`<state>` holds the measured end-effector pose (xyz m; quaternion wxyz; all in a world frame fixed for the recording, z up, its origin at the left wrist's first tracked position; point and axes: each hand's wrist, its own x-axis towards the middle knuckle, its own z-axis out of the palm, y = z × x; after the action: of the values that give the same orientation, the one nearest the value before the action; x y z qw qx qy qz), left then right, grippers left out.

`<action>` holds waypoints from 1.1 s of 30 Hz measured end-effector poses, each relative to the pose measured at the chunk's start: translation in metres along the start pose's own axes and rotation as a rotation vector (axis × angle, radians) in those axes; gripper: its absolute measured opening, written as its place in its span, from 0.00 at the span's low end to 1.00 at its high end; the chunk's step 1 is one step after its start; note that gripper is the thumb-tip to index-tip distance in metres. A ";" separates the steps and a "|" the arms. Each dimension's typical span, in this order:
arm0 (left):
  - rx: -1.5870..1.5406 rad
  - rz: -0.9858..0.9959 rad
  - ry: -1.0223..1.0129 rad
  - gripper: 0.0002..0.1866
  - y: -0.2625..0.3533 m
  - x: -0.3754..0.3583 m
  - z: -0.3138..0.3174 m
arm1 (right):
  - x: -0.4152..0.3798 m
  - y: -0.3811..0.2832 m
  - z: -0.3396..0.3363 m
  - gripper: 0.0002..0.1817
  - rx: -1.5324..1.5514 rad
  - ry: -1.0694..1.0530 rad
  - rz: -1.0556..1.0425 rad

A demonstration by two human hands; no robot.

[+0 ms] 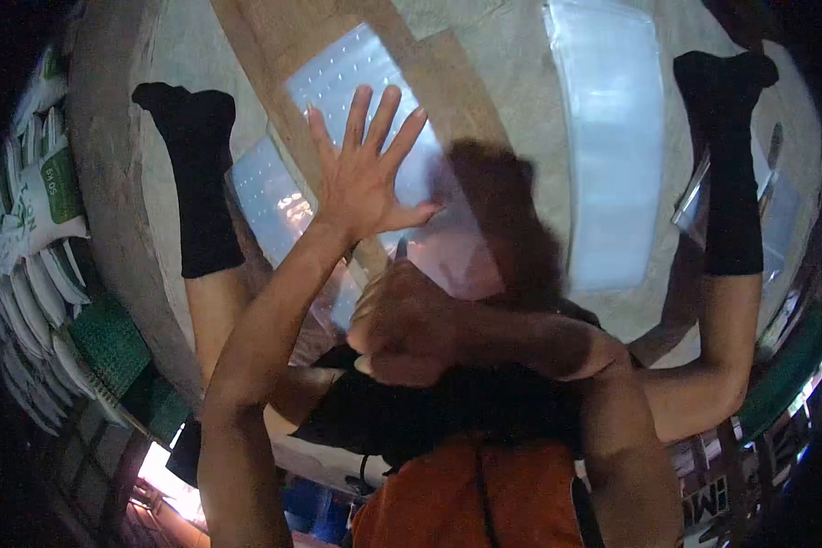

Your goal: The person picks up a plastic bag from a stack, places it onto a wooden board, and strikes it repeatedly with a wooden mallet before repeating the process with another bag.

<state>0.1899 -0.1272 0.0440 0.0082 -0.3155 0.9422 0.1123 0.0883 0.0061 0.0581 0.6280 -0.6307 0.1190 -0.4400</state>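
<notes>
My left hand [363, 178] lies flat with fingers spread on a clear plastic sheet or bag [352, 68] dotted with rows of small holes. The plastic rests on a brown wooden board [452, 73]. Close to my body, my right hand [406, 324] is clenched in a fist, lower than the left. A small dark pointed tool [402, 247], blade-like, shows just beyond its knuckles; its handle is hidden in the fist. Another dotted plastic piece [269, 196] lies left of the board.
A long stack of clear plastic bags [615, 155] lies on the concrete floor [525, 55] to the right. My legs in black socks [205, 183] stretch out on both sides. Filled white sacks [50, 196] are piled at far left. More plastic [772, 215] lies beyond the right leg.
</notes>
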 end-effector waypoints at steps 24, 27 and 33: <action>0.002 -0.015 -0.018 0.58 0.003 -0.002 0.004 | -0.017 -0.053 -0.009 0.07 -0.052 0.407 -0.108; 0.029 0.031 0.033 0.56 -0.004 -0.002 0.004 | -0.020 -0.077 -0.028 0.06 -0.082 0.391 -0.241; 0.050 -0.080 -0.061 0.52 0.036 -0.017 0.005 | -0.031 -0.088 -0.017 0.09 -0.141 0.294 -0.130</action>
<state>0.1813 -0.0881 0.0479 0.0493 -0.3488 0.9308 0.0977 0.0229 0.0316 0.1212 0.5283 -0.6083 0.1990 -0.5579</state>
